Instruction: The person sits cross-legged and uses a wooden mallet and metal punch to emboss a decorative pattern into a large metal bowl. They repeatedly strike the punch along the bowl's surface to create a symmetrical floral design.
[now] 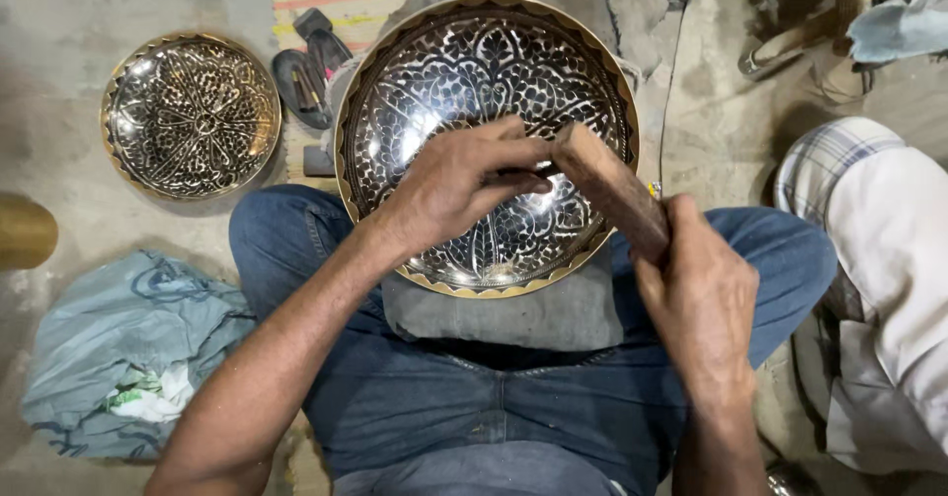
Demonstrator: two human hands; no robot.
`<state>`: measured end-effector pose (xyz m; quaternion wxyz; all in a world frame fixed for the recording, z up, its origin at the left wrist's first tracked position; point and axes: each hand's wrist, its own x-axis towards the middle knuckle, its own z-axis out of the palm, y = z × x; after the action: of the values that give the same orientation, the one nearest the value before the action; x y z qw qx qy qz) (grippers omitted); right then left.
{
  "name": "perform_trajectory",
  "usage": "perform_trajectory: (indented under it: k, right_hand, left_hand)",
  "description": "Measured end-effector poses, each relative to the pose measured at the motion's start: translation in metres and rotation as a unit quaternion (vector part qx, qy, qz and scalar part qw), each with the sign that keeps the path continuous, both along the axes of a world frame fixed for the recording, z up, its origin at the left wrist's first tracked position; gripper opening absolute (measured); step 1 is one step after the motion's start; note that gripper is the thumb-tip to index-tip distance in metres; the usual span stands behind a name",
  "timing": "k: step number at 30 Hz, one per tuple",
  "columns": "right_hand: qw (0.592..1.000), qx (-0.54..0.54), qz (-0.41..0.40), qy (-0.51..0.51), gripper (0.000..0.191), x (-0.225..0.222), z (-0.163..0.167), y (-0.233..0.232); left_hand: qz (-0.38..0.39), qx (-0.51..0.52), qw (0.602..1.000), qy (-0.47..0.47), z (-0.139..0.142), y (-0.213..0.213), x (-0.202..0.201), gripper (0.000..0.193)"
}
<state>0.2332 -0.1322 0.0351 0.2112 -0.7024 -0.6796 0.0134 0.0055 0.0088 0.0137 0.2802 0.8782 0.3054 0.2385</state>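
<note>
A large round metal bowl (486,141) rests tilted against the person's lap on a grey cloth pad (513,313), its polished inside covered with a dense engraved pattern of leaves and scrolls, dark lines against bright silvery metal, and its rim edged in a scalloped brass-coloured band. The left hand (456,182) lies over the middle of the bowl, its fingers (513,151) curled tight and pinched around a thin dark tool (541,172), of which only a short stub shows past the fingertips; the tip seems to meet the bowl's surface, though the hand hides the point of contact. The right hand (703,294) sits just below and to the right of those fingers, closed in a full fist around the lower end of a rough, brown wooden mallet (612,190). The mallet's blunt squared head slants up and to the left and stands just beside the left fingertips, over the tool's end.

Well to the left of both hands, a smaller engraved bowl (191,114) of the same shiny metal lies flat on the grey concrete floor (59,62). Between the two bowls lies a dark sandal (306,76). Below the smaller bowl sits a crumpled pale blue plastic bag (123,353). To the right of the right hand, another person's leg in light cloth (889,259) shows.
</note>
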Motion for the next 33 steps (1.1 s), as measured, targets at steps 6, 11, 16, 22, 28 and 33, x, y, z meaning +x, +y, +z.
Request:
perform_trajectory:
  k: [6, 11, 16, 22, 28, 33]
  right_hand:
    - [0.965, 0.076, -0.019, 0.250, 0.049, -0.006, -0.017, 0.015]
    - [0.971, 0.018, -0.060, 0.231, 0.040, -0.005, -0.025, 0.030]
    - [0.979, -0.005, -0.053, 0.195, 0.044, -0.003, -0.013, 0.026]
    - [0.992, 0.030, 0.010, 0.125, 0.055, 0.000, 0.011, 0.021]
    - [0.997, 0.039, 0.059, 0.039, 0.067, -0.003, 0.031, 0.020]
    - [0.995, 0.083, 0.049, 0.006, 0.054, 0.000, 0.033, 0.021]
  left_hand:
    - [0.110, -0.127, 0.962, -0.215, 0.001, -0.004, -0.013, 0.027]
    - [0.061, -0.068, 0.978, -0.190, -0.001, -0.011, -0.002, 0.030]
    - [0.025, -0.043, 0.983, -0.174, -0.001, -0.007, -0.005, 0.033]
    - [0.008, -0.003, 0.988, -0.157, -0.005, -0.009, -0.010, 0.032]
    - [0.011, -0.041, 0.987, -0.158, -0.014, -0.006, -0.012, 0.028]
    - [0.005, -0.008, 0.987, -0.159, -0.017, -0.006, -0.010, 0.033]
